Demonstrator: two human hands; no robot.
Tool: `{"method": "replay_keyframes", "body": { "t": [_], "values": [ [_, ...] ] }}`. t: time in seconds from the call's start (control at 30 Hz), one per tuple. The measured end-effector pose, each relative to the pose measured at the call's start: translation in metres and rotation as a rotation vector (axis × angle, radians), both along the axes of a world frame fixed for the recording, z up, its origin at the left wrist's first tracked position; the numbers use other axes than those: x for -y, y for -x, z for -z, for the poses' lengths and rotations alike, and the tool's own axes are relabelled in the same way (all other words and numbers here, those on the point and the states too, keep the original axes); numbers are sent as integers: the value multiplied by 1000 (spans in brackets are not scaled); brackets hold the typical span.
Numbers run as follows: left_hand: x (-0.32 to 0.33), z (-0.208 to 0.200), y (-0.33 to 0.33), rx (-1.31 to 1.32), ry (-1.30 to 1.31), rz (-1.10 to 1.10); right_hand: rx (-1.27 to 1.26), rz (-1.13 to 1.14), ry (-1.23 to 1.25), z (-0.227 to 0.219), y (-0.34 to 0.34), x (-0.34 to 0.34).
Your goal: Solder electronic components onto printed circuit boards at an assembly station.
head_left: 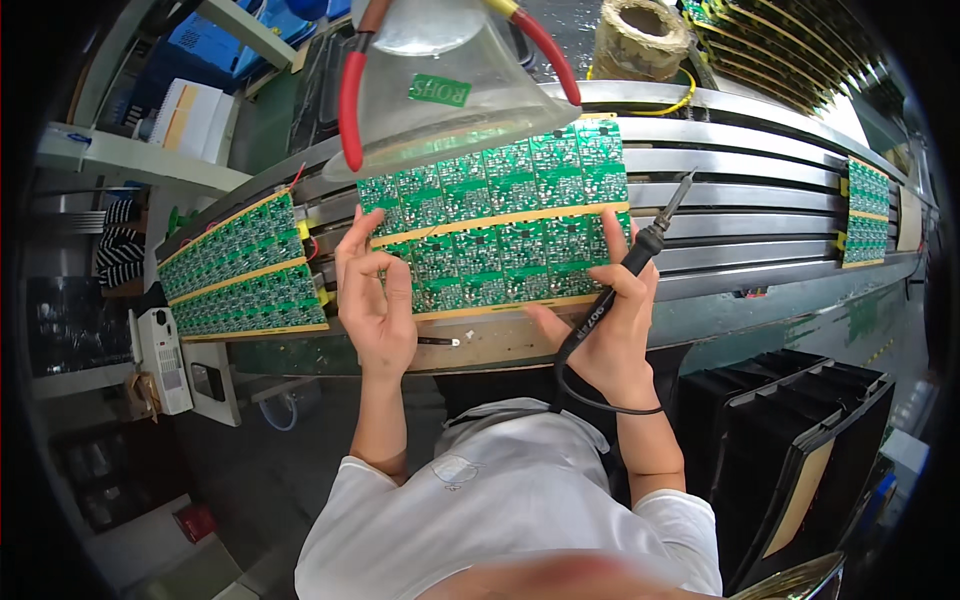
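A green circuit board panel (480, 258) with tan strips, made of several small boards, lies across the metal rails in front of me. My left hand (378, 305) is at its left edge, the fingers bent, with fingertips on the border. My right hand (615, 335) holds a black soldering iron (650, 242) slanting between thumb and fingers, its metal tip pointing up and right, away from the panel. Fingers of that same hand also touch the panel's right edge. The iron's cord loops down past the right wrist. A clear plastic hood (440, 110) covers the panel's upper left part.
Another board panel (245, 265) sits left on the rails (730, 215), and a smaller one (866, 212) at the far right. Two red-sleeved prongs (352, 110) hang by the hood. A cardboard-like roll (640, 40) stands behind. Black bins (790, 430) are at lower right.
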State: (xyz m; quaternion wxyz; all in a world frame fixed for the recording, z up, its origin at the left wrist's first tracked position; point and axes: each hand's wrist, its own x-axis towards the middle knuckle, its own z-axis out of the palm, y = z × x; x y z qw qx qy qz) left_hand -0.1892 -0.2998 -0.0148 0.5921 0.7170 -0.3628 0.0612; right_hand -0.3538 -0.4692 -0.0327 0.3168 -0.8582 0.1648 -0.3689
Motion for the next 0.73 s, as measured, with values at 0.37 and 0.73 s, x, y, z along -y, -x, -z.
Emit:
{"method": "replay_keyframes", "body": {
  "t": [0.37,0.73],
  "values": [
    [-45,-10,17,151,-24,122,12,48,13,10,4,22],
    [-177,28,66,-506,-1338,391,98,51,61,25,1,26]
  ]
}}
